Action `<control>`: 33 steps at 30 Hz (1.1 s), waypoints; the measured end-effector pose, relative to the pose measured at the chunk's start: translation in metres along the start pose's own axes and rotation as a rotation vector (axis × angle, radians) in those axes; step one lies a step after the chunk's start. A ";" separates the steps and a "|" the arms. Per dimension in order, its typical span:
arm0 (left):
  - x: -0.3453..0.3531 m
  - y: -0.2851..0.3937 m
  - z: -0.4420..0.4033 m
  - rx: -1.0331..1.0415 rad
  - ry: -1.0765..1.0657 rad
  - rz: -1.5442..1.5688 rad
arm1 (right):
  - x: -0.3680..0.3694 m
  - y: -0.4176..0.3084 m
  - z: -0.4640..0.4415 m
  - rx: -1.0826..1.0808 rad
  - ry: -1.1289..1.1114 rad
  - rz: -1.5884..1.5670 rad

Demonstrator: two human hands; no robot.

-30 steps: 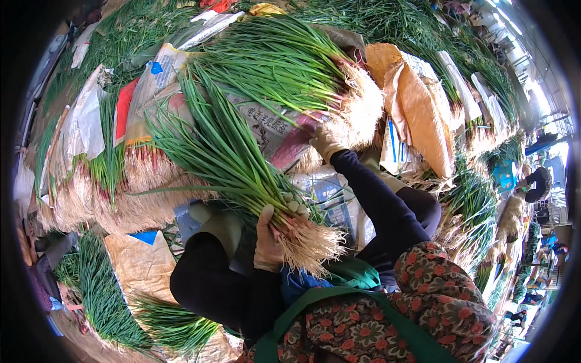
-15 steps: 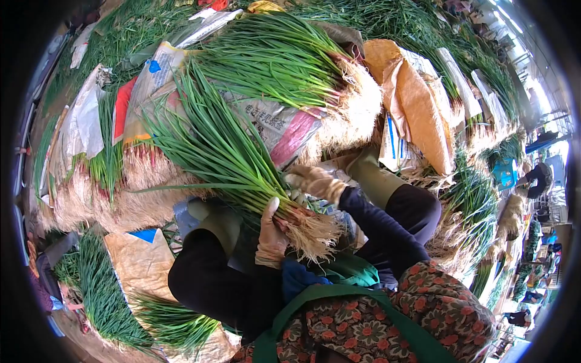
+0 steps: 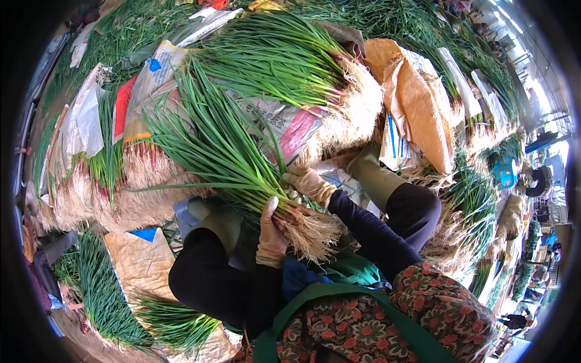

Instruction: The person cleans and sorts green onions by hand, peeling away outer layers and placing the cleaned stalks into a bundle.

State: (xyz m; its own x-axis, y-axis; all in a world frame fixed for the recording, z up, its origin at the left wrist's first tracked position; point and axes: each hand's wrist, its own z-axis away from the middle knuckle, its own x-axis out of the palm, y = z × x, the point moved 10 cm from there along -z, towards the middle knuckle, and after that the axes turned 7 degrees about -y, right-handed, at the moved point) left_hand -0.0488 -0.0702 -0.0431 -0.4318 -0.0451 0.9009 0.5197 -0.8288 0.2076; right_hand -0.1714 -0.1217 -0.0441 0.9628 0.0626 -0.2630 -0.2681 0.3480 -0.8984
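A thick bunch of green onions [image 3: 227,154] lies slantwise over my lap, its leaves toward the upper left and its pale roots toward me. My left hand [image 3: 272,235], in a light glove, wraps round the bunch just above the roots, thumb on top. On the other side of the stems is my gloved right hand [image 3: 308,184]. Its fingers are closed at the bunch's right edge, where one bent green onion leaf [image 3: 277,145] meets the fingertips. The fingertips are partly hidden among the stems.
A large pile of green onions [image 3: 278,60] rests ahead on a printed sack [image 3: 266,118], roots to the right. More rooted bundles [image 3: 145,187] stand at the left under sacks. A tan sack [image 3: 417,103] covers onions at the right. Loose onions [image 3: 106,284] lie lower left.
My right hand has shifted slightly left and its forearm has swung down nearer my body. The single leaf by its fingertips has lifted away from the bunch. My left hand keeps its hold.
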 end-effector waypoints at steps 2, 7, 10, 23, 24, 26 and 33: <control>0.029 0.010 0.007 0.026 -0.095 -0.049 | 0.011 0.013 0.013 0.112 -0.055 -0.436; 0.050 0.018 0.015 0.099 -0.140 -0.068 | 0.032 0.028 0.009 0.256 -0.006 -1.122; 0.050 0.019 0.015 0.092 -0.162 -0.085 | 0.047 -0.012 0.006 0.290 -0.186 -1.086; 0.052 0.020 0.015 0.138 -0.162 0.130 | -0.026 0.042 -0.003 -0.031 -0.116 0.942; 0.045 0.016 0.013 0.114 -0.145 0.125 | -0.065 0.016 -0.015 -0.050 0.114 0.917; 0.047 0.014 0.008 0.094 -0.174 0.133 | -0.137 -0.034 -0.024 -0.073 0.526 0.737; 0.038 0.012 0.006 0.103 -0.065 0.195 | -0.098 -0.056 -0.023 -0.148 0.341 0.896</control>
State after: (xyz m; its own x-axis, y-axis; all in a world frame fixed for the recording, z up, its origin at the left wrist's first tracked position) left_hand -0.0552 -0.0784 -0.0039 -0.2689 -0.1597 0.9498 0.6628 -0.7462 0.0622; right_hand -0.2512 -0.1682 0.0235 0.3433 -0.0354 -0.9386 -0.9216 0.1799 -0.3439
